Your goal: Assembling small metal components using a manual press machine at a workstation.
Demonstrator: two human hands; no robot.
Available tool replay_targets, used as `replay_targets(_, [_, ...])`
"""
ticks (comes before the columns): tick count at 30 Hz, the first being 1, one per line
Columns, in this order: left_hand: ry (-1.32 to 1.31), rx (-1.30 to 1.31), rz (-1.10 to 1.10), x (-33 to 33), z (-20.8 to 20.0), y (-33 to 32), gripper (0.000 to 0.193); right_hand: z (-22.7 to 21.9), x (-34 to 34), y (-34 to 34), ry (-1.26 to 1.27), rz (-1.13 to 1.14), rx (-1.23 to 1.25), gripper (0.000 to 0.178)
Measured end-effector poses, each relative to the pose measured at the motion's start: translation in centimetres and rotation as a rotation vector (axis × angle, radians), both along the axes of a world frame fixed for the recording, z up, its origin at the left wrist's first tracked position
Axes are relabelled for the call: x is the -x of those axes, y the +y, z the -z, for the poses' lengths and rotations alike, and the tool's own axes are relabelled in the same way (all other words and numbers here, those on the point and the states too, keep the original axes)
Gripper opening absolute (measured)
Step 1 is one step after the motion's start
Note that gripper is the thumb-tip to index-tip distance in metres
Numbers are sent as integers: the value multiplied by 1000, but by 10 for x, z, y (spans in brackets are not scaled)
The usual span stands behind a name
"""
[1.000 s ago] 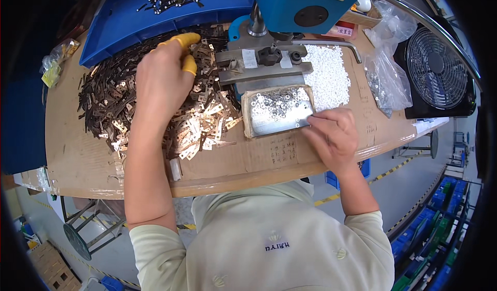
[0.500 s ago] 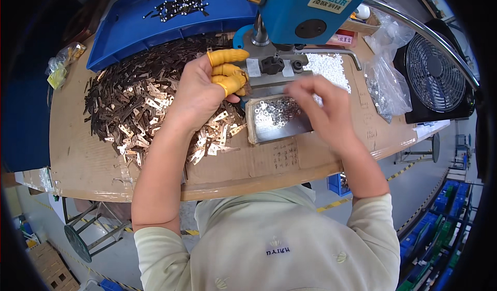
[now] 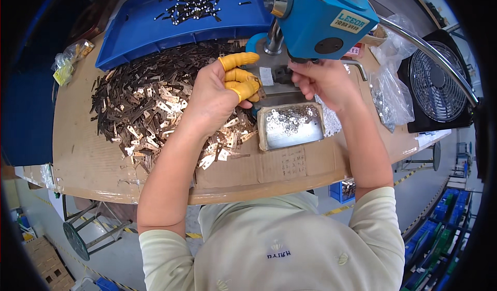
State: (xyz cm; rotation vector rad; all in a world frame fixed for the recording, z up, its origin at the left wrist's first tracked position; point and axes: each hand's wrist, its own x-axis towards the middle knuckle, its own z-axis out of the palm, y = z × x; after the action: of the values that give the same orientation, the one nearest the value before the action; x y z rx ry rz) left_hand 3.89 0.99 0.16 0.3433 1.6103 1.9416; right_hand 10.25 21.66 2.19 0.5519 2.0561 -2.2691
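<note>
My left hand (image 3: 215, 97), with yellow finger cots on several fingers, is closed on a small flat metal strip (image 3: 261, 92) just left of the press base. Under the head of a blue bench press (image 3: 323, 24), my right hand (image 3: 331, 84) has its fingertips pinched at the dark die fixture (image 3: 282, 75). Whatever lies between those fingertips is hidden. Below both hands sits a shallow metal tray (image 3: 297, 138) holding small shiny rings. Beside my left wrist spreads a big heap of flat metal strips (image 3: 145, 102), dark and copper-coloured.
A blue bin (image 3: 140, 30) at the back holds dark strips with white ends. White small parts (image 3: 332, 120) lie right of the metal tray. Further right are a clear plastic bag (image 3: 391, 99), a black fan (image 3: 435, 79) and a curved metal bar (image 3: 429, 42).
My right hand has gone from above the ring tray up to the die fixture under the press. My left hand still holds its strip, and the whole view has shifted slightly.
</note>
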Motion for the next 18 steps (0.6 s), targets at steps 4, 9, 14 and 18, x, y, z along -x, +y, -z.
replay_targets(4, [43, 19, 29, -10, -4, 4, 41, 20, -38, -29, 357, -51, -436, 14])
replay_targets(9, [103, -79, 22, -32, -7, 13, 34, 18, -51, -42, 224, -30, 16, 5])
replay_targets(14, [-24, -199, 230, -32, 2, 15, 26, 6, -71, -28, -24, -221, 486, 8])
replay_targets(18, [11, -418, 409, -39, 14, 17, 25, 2, -88, -25, -130, -269, 454, 7])
